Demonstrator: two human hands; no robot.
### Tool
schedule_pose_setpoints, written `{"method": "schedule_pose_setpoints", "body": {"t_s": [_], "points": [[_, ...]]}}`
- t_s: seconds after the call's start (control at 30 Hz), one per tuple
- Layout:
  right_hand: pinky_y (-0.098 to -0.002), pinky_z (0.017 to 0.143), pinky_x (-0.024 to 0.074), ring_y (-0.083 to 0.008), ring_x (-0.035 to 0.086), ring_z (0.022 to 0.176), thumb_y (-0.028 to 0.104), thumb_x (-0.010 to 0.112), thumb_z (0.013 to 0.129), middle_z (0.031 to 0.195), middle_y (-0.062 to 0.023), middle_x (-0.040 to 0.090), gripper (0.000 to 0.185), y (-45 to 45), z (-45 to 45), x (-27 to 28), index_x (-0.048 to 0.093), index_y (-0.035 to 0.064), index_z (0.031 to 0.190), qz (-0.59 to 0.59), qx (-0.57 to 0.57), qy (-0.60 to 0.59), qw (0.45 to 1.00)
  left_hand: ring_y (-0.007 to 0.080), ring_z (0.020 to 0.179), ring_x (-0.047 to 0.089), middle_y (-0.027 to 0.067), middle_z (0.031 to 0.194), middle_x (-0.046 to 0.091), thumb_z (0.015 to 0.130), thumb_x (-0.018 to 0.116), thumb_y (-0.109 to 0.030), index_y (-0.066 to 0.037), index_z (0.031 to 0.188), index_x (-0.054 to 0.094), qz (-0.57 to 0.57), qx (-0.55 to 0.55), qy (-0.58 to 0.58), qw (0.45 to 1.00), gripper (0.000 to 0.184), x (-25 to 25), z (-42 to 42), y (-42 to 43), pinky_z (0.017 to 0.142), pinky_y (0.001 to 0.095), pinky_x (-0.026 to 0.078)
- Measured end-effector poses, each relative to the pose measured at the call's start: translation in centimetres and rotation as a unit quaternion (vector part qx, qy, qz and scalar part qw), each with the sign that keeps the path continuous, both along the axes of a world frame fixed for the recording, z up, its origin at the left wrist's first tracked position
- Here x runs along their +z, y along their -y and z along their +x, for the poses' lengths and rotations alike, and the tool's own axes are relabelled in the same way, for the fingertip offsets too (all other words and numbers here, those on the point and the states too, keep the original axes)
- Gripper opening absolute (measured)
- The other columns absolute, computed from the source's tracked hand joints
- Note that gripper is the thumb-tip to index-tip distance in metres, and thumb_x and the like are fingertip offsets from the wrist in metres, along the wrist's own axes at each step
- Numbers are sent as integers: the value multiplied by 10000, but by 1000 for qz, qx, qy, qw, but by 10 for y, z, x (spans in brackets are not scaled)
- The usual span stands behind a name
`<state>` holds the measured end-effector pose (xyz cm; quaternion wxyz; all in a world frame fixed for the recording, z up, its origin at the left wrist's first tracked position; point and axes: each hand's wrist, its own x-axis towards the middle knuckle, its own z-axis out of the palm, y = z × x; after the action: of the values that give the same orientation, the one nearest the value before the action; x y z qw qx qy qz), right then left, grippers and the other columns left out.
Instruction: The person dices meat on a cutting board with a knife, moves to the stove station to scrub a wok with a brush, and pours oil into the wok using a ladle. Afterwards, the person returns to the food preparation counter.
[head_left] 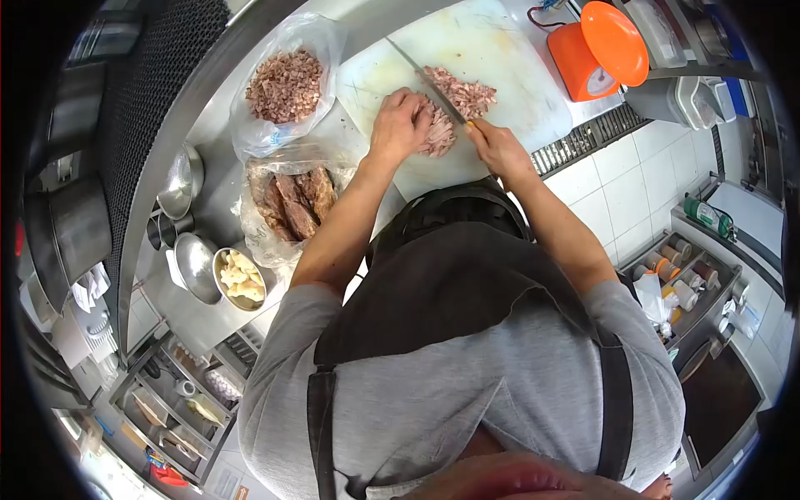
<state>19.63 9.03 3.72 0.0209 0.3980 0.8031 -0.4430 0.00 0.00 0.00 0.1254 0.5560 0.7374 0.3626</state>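
My right hand (498,150) is wrapped round the handle of a long knife (429,82), whose blade points up and left across the white cutting board (525,50). My left hand (401,125) presses with bent fingers on a pile of sliced meat (438,133), left of the blade. On the blade's other side lies a heap of chopped meat (467,93). A clear bag of diced meat (285,86) sits left of the board. Below it, an open plastic bag holds long dark pieces of meat (296,202).
An orange scale (575,62) stands right of the board. At the left are a bowl of pale yellow pieces (240,279), a metal bowl (197,267) and a strainer (181,179). A metal grate (592,137) runs along the counter's near edge.
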Motion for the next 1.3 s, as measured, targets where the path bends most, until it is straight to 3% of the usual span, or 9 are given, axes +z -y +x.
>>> {"method": "schedule_pose_setpoints", "body": {"t_s": [0.23,0.3,0.33,0.57,0.93,1.03,1.1,1.13,1.3], "points": [[-485,691,449,-439,589,772,353,456,966,753,-261,607,352,8,41,56,585,60,1111,-36,-27,38,998,331,906,570,111,938,616,768,623,-117,-50,909,648,-8,9,-7,1000,158,2,1,-2,801,409,485],[-475,665,450,-430,592,742,339,467,966,719,-251,599,326,11,48,76,589,59,1080,-120,-20,129,984,328,902,569,109,933,617,767,619,-112,-45,894,645,-11,9,-8,1000,146,0,2,-2,796,412,485],[-470,650,453,-423,594,722,327,473,965,702,-239,598,302,15,60,65,592,64,1054,-41,11,65,997,328,900,569,112,930,616,770,613,-109,-42,888,641,-16,9,-18,1000,139,0,2,-2,793,413,484],[-493,684,450,-434,591,765,333,470,963,750,-248,608,301,8,45,66,602,74,1041,-64,32,90,993,323,930,569,122,953,627,777,585,-102,-29,875,616,17,6,-53,998,126,-6,6,-3,810,418,476],[-509,714,439,-463,576,785,360,459,963,773,-263,610,338,8,10,-1,604,60,1017,-6,3,-17,1000,340,909,581,134,970,624,792,595,-83,-35,934,629,16,-1,-37,999,153,3,3,2,799,402,482],[-483,682,447,-437,589,724,357,462,964,731,-245,605,345,5,22,15,608,65,1074,-35,-51,-26,998,333,931,580,116,991,626,776,609,-85,-37,942,641,7,0,-45,999,176,14,2,-1,804,400,484],[-446,654,452,-367,593,643,362,466,964,667,-211,586,362,0,30,27,603,66,1120,-71,-74,1,995,304,999,562,90,1026,621,766,621,-115,-55,935,658,32,-35,-104,993,183,20,6,-5,847,415,459],[-398,586,461,-264,576,552,373,466,967,611,-150,562,367,-2,34,26,606,74,1128,-68,-80,-9,994,304,999,562,90,1026,621,766,621,-115,-55,935,658,34,-36,-104,993,183,24,12,-8,847,415,459],[-337,470,445,-183,538,477,375,470,966,588,-81,537,379,-13,40,47,605,78,1159,-71,-138,-7,988,259,1112,486,79,1056,600,755,602,-146,-74,934,690,-93,-168,-225,955,212,27,48,-24,978,471,310]]}}
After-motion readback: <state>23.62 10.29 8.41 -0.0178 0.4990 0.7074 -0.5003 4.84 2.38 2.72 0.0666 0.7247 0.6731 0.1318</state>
